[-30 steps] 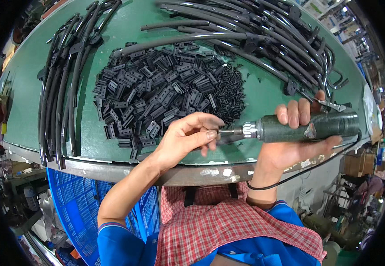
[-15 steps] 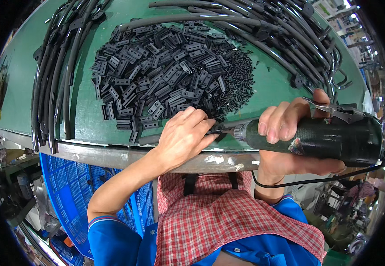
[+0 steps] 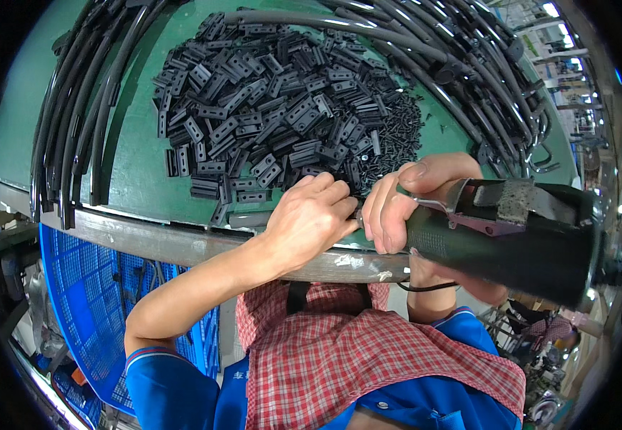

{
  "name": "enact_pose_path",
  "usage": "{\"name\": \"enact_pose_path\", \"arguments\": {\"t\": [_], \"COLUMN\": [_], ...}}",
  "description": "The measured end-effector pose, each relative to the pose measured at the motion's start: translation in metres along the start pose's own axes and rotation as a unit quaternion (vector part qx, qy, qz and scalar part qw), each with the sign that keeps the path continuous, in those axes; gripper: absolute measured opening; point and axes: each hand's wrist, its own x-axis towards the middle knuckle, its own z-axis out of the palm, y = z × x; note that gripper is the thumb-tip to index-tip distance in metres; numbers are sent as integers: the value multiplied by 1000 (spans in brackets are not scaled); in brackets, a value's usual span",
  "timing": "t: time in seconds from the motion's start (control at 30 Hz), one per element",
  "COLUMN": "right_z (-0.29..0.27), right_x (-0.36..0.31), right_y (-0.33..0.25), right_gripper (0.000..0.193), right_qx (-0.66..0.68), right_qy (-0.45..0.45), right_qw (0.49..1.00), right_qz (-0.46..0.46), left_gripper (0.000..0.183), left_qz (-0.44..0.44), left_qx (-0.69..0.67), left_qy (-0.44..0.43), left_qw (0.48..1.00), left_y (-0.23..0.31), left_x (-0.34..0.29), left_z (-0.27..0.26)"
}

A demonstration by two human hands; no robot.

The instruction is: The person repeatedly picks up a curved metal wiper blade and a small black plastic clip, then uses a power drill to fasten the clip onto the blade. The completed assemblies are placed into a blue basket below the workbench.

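Observation:
My right hand [image 3: 397,211] is wrapped round a dark green electric screwdriver [image 3: 512,247] with a metal lever on its side. The tool lies almost level, and its nose points left toward my other hand; the fingers hide its tip. My left hand [image 3: 311,218] is closed over a dark tube [image 3: 250,219] at the near edge of the table. Only the tube's left end shows clearly, and whatever sits under the fingertips is hidden. Just beyond both hands lies a heap of black two-hole blocks [image 3: 268,107], with small dark screws [image 3: 403,132] at its right side.
Bent dark tubes [image 3: 85,107] lie in a bundle on the left of the green table [image 3: 135,154]. More tubes [image 3: 461,79] with fittings are stacked at the far right. Below the metal table edge [image 3: 189,247] stands a blue plastic basket [image 3: 82,287].
The screwdriver has swung so its rear end sits lower and nearer me. My right fingers have come forward to its nose, close to my left hand. The whole view has shifted slightly.

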Motion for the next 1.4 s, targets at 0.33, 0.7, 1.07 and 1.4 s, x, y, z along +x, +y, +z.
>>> {"name": "enact_pose_path", "arguments": {"t": [0.33, 0.7, 1.07, 1.4], "right_z": [-37, -66, -83, -85], "right_x": [-83, -195, -200, -197], "right_y": [-47, -47, -35, -46], "right_gripper": [75, 63, 65, 64], "right_qx": [170, 200, 226, 304], "right_qy": [303, 319, 545, 557], "right_qw": [926, 911, 797, 766], "right_qz": [-150, -166, -126, -103], "left_gripper": [28, 23, 40, 37], "left_qz": [-3, -245, -429, 49], "left_qx": [14, -49, 407, 233], "left_qy": [-37, 90, 54, -65], "left_qw": [999, 964, 805, 969], "left_y": [9, 11, -159, -62], "left_x": [7, 6, -25, 197], "left_z": [-4, -129, -304, -43]}}
